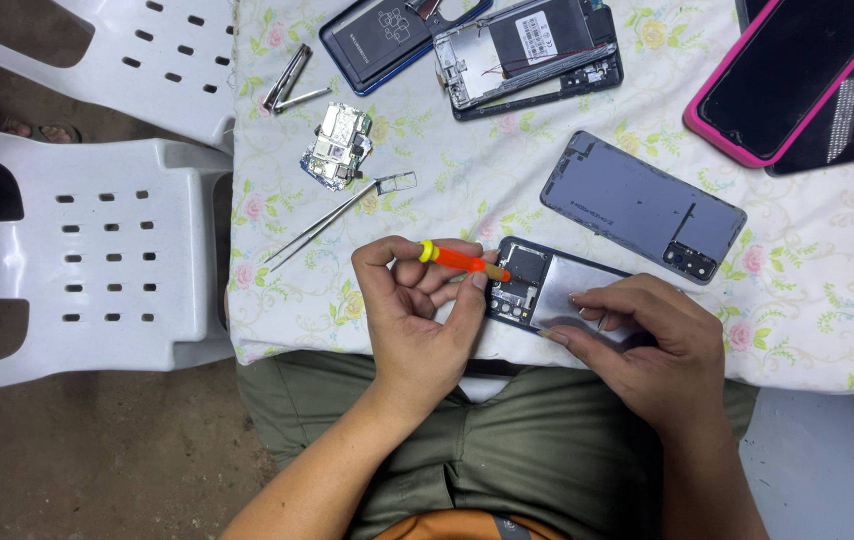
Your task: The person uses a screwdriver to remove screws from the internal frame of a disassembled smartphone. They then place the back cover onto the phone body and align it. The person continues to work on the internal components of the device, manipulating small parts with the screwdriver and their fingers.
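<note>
While right hand (647,335) presses the opened phone (547,290), left-hand fingers (467,300) pinch an orange screwdriver (462,262).

A floral cloth (807,290) is spread over a table, with white plastic chairs (97,260) set beside it. Laid on it are tweezers (332,215), a circuit board (339,145), a grey back cover (637,205), a pink-cased phone (787,70) and two opened phones (532,55)

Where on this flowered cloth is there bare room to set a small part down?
Bare cloth: below the tweezers, left of the left hand; and right of the grey back cover, under the pink-cased phone. Crowded: the top edge and around the opened phone.
</note>
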